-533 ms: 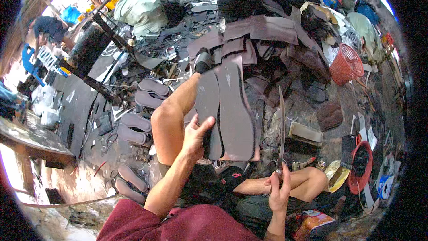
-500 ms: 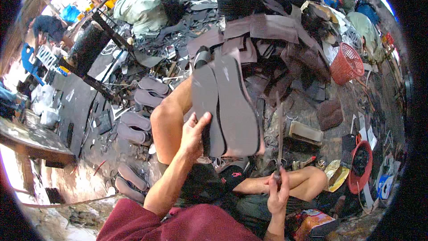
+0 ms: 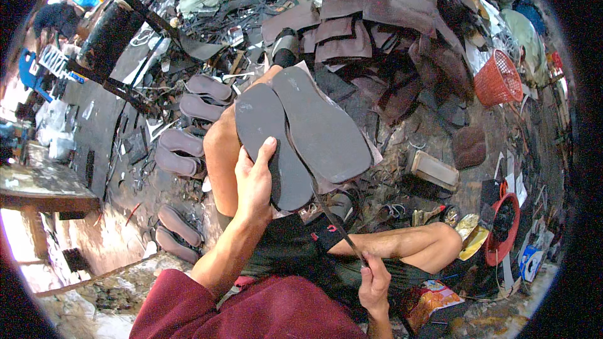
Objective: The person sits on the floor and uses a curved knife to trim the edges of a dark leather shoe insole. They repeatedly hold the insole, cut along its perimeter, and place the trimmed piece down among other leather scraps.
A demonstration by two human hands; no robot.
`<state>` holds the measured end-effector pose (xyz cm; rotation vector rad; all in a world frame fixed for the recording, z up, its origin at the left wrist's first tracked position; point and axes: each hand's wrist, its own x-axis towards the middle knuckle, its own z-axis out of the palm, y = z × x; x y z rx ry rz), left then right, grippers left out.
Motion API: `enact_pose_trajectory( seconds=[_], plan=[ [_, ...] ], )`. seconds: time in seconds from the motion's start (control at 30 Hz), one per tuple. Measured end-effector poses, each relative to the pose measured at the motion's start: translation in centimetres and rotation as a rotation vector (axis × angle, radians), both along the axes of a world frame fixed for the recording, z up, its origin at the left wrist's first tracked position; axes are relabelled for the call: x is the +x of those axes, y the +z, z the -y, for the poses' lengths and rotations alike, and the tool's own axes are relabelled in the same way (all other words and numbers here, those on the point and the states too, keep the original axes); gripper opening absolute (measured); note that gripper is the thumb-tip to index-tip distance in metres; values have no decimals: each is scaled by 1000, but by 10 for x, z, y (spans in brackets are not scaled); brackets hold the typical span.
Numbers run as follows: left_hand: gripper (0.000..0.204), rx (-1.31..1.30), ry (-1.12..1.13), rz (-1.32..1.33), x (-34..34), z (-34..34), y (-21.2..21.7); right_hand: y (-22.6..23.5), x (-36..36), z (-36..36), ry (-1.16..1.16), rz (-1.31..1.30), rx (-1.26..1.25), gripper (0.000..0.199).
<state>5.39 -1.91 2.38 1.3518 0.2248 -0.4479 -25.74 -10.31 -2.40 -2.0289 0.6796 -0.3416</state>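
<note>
Plainly, the left grip (image 3: 254,183) clasps two flat, round-ended grey soles (image 3: 323,129), the right grip (image 3: 375,284) a slim knife (image 3: 339,228).

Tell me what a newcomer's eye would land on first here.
Probably the two large gray soles at center, the left hand gripping the left one. Then the long, thin knife in the right hand, lower center. The red basket at upper right also stands out.
</note>
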Motion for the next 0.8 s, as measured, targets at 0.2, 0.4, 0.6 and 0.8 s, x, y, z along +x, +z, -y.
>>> enact_pose_trajectory(
  seconds=[0.2, 0.4, 0.6, 0.8],
  plan=[
    [42, -4, -2, 23, -8, -2, -5, -3, 51, 9, 133, -38, 39, 26],
    [46, 49, -104, 72, -18, -1, -6, -59, 112, 11, 185, -74, -93, 30],
    [48, -25, -106, 18, -22, -1, -3, -79, 192, -5, 8, 171, -706, 41],
    [52, 17, -173, -9, -22, -15, -4, -56, 227, 34, 30, 191, -190, 41]
  ],
)
